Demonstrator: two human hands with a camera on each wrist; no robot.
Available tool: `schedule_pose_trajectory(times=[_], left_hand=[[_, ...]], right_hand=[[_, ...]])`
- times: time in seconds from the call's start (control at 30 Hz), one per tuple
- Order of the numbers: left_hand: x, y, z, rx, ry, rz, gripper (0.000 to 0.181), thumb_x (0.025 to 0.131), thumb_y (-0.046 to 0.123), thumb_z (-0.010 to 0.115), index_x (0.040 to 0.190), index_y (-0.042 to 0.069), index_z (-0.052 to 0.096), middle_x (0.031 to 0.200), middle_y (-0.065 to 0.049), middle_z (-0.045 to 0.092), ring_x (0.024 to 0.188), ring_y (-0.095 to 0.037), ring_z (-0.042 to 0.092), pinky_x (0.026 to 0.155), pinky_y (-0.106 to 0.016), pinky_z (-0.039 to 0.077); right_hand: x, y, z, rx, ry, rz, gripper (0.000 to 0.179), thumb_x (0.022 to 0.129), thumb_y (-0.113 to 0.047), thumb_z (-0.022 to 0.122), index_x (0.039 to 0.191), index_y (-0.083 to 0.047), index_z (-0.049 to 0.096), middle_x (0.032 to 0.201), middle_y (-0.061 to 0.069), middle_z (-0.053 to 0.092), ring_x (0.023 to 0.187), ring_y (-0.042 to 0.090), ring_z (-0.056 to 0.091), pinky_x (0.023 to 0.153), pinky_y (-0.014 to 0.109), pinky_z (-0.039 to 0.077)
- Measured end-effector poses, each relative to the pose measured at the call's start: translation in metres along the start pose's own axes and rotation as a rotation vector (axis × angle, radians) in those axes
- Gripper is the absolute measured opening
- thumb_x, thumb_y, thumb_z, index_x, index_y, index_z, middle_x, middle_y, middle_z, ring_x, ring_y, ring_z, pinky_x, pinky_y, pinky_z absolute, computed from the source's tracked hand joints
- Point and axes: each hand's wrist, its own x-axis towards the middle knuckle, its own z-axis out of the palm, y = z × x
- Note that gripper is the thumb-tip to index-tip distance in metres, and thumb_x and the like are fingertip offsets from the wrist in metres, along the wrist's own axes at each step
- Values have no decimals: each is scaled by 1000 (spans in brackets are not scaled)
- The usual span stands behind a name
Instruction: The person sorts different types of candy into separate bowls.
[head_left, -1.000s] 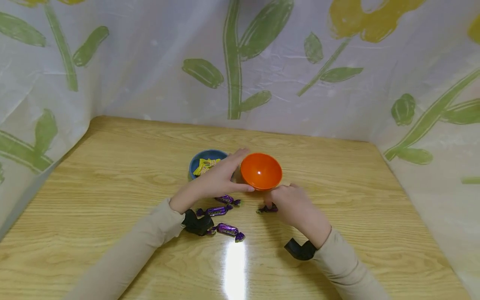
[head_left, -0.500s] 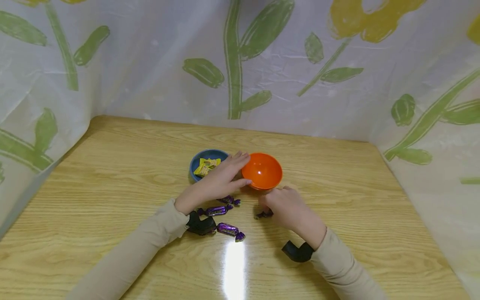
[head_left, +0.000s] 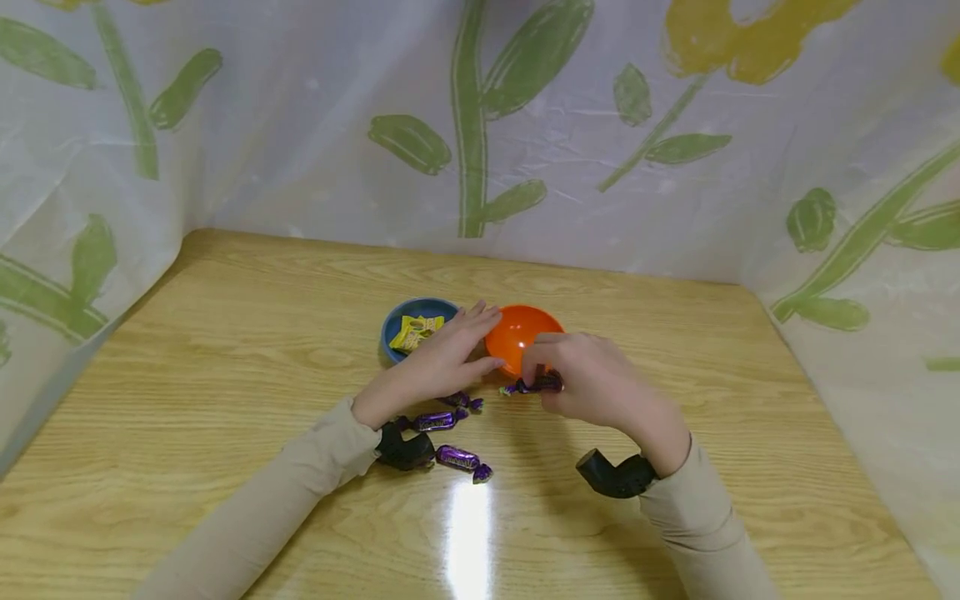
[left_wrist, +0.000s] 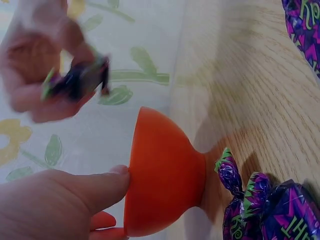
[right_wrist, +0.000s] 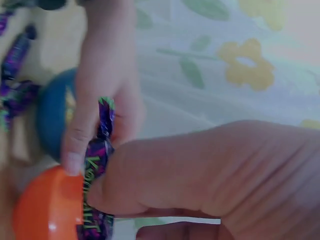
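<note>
Right hand (head_left: 597, 382) pinches a purple candy (right_wrist: 94, 161); left hand (head_left: 438, 356), fingers extended, touches the orange bowl (left_wrist: 165, 175) on its left. The candy is probably light, firm, slippery: best held mid-body.

The orange bowl (head_left: 523, 320) looks like smooth, glossy plastic; beneath it, the table (head_left: 750, 417) has shiny wood grain; behind it, the curtain (head_left: 315, 158) is creased sheeting; before it, purple wrappers (head_left: 457, 457) gleam.

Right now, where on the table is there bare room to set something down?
Bare table spreads left of the blue bowl and right of the right hand. It is crowded around the left hand, by the orange bowl and purple candies.
</note>
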Motion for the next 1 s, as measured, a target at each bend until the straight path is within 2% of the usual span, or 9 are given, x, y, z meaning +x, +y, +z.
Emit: schedule_pose_trajectory(times=[0.13, 0.27, 0.37, 0.53, 0.67, 0.8, 0.87, 1.0], left_hand=[[-1, -1, -1, -15, 11, 6, 65, 99, 22, 64, 150, -6, 35, 156, -23, 31, 149, -34, 18, 121, -46, 11], [-1, -1, -3, -40, 9, 10, 65, 99, 21, 63, 151, -6, 34, 156, -23, 31, 149, -34, 18, 121, -46, 11], [-2, -2, -5, -63, -8, 6, 65, 100, 21, 62, 151, -6, 32, 157, -22, 29, 149, -33, 17, 121, -46, 10], [-3, -4, -8, -95, -49, 11, 66, 100, 20, 61, 153, -5, 30, 159, -22, 26, 150, -33, 15, 121, -46, 11], [-3, -6, -12, -119, -83, 43, 67, 100, 19, 62, 153, -5, 29, 159, -22, 25, 149, -36, 16, 121, -47, 11], [-3, -6, -15, -132, -109, 68, 65, 100, 17, 61, 152, -5, 30, 159, -21, 26, 149, -37, 15, 121, -48, 11], [-3, -6, -16, -131, -117, 68, 65, 100, 18, 61, 152, -5, 30, 159, -20, 26, 150, -36, 13, 121, -47, 10], [-3, -5, -16, -127, -126, 60, 63, 101, 19, 60, 152, -4, 32, 159, -19, 26, 150, -35, 11, 121, -47, 8]], right_hand=[[13, 7, -9, 28, 52, 44, 25, 72, 5, 78, 83, -15, 68, 84, -4, 63, 69, 15, 55, 62, 29, 49], [28, 24, -8, 34, 106, 126, 22, 74, 4, 78, 85, -13, 69, 85, -1, 64, 72, 18, 57, 63, 34, 50], [41, 41, 7, -5, 121, 162, 17, 77, 1, 77, 87, -11, 71, 88, 1, 67, 74, 20, 60, 66, 37, 51], [53, 61, 35, -115, 120, 178, 15, 78, 0, 77, 87, -11, 74, 89, 2, 69, 82, 24, 64, 81, 44, 50], [56, 63, 45, -170, 128, 197, 14, 78, 0, 78, 85, -12, 75, 89, 1, 71, 85, 24, 64, 86, 48, 47], [57, 60, 49, -220, 115, 199, 14, 78, -1, 78, 82, -15, 77, 87, -1, 72, 84, 23, 64, 83, 44, 45], [58, 59, 50, -246, 105, 201, 14, 78, -3, 79, 81, -16, 79, 87, -1, 72, 83, 22, 64, 78, 41, 43], [58, 58, 51, -266, 95, 205, 10, 79, -8, 81, 82, -17, 80, 87, -1, 73, 84, 22, 64, 77, 40, 43]])
